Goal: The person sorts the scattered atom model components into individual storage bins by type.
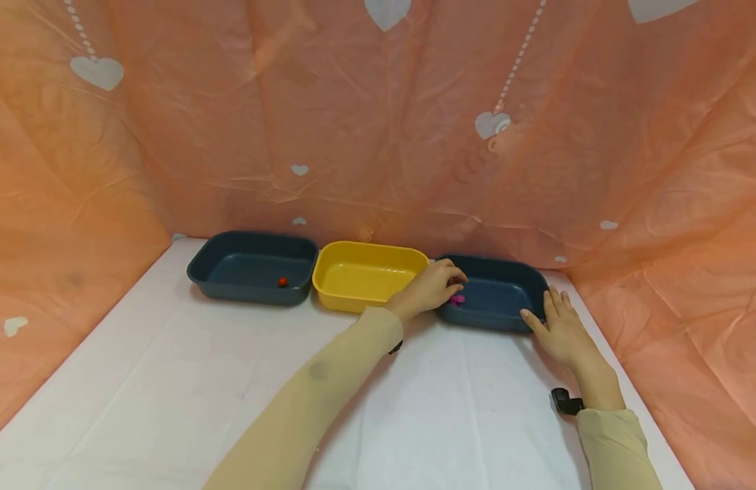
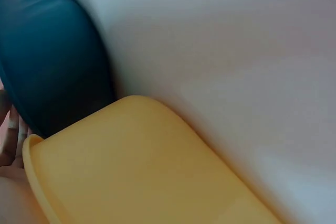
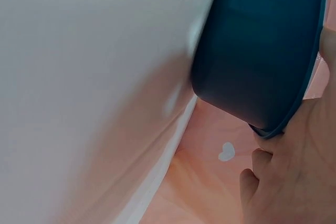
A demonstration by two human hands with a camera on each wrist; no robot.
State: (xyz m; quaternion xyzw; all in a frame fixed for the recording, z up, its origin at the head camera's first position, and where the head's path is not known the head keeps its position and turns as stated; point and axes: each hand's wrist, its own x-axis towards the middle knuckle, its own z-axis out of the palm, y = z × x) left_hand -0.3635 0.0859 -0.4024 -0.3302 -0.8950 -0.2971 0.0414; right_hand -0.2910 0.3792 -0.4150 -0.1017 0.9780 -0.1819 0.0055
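My left hand reaches over the left end of the right-hand dark blue tub, its fingers bent downward with a gap between them and the thumb. Just under the fingertips, inside that tub, lies a small magenta piece whose kind is too small to make out. The left wrist view shows only part of the fingers, behind the rims. My right hand rests at the tub's right end with its fingers extended and thumb toward the front rim; in the right wrist view the hand overlaps the rim corner.
A yellow tub stands in the middle, close beside both dark tubs. The left dark blue tub holds a small red ball-like thing. White cloth covers the table, with peach heart-printed curtains behind and at the sides.
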